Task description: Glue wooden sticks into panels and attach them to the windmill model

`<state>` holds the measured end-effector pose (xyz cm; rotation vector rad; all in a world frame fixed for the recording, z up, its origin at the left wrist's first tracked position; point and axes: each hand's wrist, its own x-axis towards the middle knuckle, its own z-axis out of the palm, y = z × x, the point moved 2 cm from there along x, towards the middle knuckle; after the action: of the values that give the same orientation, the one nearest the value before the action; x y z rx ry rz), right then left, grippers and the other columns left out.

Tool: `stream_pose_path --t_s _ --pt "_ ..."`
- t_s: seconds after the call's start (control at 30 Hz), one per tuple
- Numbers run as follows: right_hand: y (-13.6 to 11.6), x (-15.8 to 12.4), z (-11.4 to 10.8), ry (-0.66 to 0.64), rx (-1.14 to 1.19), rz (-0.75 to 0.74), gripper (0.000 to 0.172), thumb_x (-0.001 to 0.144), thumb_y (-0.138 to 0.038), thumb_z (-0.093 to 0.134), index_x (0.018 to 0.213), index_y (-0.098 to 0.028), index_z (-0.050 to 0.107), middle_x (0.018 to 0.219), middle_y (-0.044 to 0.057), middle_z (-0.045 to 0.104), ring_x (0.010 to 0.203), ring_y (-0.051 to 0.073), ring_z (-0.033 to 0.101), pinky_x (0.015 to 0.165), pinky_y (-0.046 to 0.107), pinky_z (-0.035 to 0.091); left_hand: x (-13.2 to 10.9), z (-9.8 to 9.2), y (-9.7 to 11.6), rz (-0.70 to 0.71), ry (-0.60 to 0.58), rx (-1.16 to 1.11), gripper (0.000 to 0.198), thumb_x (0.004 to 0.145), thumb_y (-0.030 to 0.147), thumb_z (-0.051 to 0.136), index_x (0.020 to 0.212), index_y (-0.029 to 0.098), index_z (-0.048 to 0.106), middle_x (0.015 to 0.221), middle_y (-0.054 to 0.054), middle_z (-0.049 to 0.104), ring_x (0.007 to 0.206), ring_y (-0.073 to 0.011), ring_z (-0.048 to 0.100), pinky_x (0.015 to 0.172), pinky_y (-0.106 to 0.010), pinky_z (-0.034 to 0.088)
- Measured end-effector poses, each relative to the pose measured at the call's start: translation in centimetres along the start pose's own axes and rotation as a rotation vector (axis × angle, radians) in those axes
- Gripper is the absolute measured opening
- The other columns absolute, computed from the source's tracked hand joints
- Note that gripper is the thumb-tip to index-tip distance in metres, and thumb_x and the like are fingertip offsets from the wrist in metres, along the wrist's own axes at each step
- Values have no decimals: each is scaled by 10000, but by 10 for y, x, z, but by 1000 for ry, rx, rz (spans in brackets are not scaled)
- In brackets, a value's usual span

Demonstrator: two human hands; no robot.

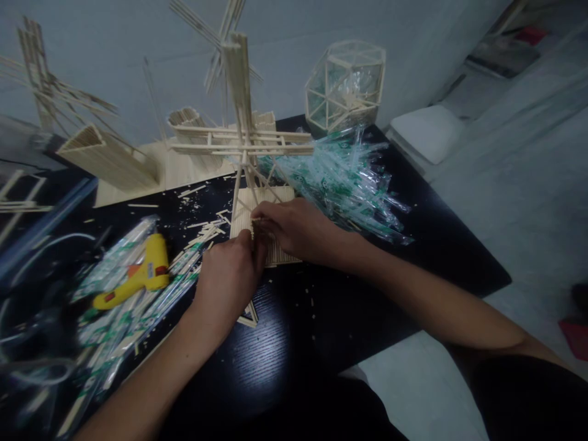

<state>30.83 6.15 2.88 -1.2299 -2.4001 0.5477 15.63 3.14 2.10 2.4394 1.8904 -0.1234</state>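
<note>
A tall model built of thin wooden sticks [241,131] stands on a flat stick base [264,202] on the black table [349,306]. My left hand [227,278] and my right hand [294,229] meet at the front of that base. Both hands have their fingers pinched together around a small stick piece [252,229] at the base's edge. What exactly each finger grips is too small to make out. A small triangular stick frame [248,317] lies just below my left hand.
A yellow glue gun [138,275] lies at the left among clear stick wrappers [124,306]. A heap of empty wrappers [349,177] lies right of the model. More stick structures [110,159] and a faceted stick dome [344,86] stand at the back. Loose stick bits litter the table.
</note>
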Motion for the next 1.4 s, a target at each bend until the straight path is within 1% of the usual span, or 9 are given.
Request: stream_pose_path --t_s 0.13,0.23,0.37,0.53,0.77,0.97,1.17,1.27,1.4 --pt "2 -1 1 26 34 -18 319 985 -102 512 1291 -146 586 859 46 751 743 179 643 686 269 353 0 1 -1 1 -2 4 324 1038 366 456 957 151 684 760 -129 765 721 -313 755 582 -330 356" --pt "2 -2 0 26 58 -34 247 982 -114 520 1208 -172 603 835 25 733 729 167 629 668 260 340 1 2 -2 11 2 -3 332 1038 375 445 959 156 680 754 -124 762 710 -313 751 583 -331 360" --pt "0 -2 -1 16 66 -16 195 976 -111 517 1131 -175 616 841 38 733 748 176 644 678 260 353 0 1 -1 1 -15 -9 341 1039 372 442 971 142 685 768 -138 765 716 -322 752 584 -335 366" --pt "0 -2 -2 14 68 -14 190 977 -114 515 1120 -166 629 843 51 739 762 186 652 672 257 352 0 2 -2 3 -6 -14 325 1043 367 451 982 145 681 764 -133 765 712 -320 752 583 -335 360" --pt "3 -2 2 42 78 -52 265 965 -93 532 1204 -183 603 809 6 714 707 155 606 654 245 329 1 4 -1 8 4 -1 300 1037 367 476 968 152 673 763 -115 770 717 -298 753 586 -323 352" --pt "3 -2 3 32 66 -64 189 948 -91 531 1083 -178 629 811 15 691 738 155 597 653 250 317 0 1 -2 3 9 -14 331 1045 378 463 940 150 679 747 -125 761 699 -303 744 578 -328 346" --pt "1 -1 2 26 23 -70 130 957 -91 525 967 -168 630 760 15 651 658 143 514 627 271 277 1 2 -2 -3 -9 -32 335 1042 365 453 973 141 693 756 -128 760 706 -297 743 592 -326 371" --pt "1 -2 2 15 31 -56 145 966 -104 521 1028 -170 634 780 17 667 671 146 533 636 266 287 1 2 -2 -3 -3 -50 334 1035 364 456 967 139 694 763 -138 758 721 -310 744 603 -332 389" --pt "3 -3 2 40 53 -43 281 978 -115 514 1240 -172 599 808 12 696 699 153 580 666 254 319 1 3 -2 -16 -4 -41 315 1027 358 474 977 133 688 770 -140 757 722 -313 745 602 -331 393"
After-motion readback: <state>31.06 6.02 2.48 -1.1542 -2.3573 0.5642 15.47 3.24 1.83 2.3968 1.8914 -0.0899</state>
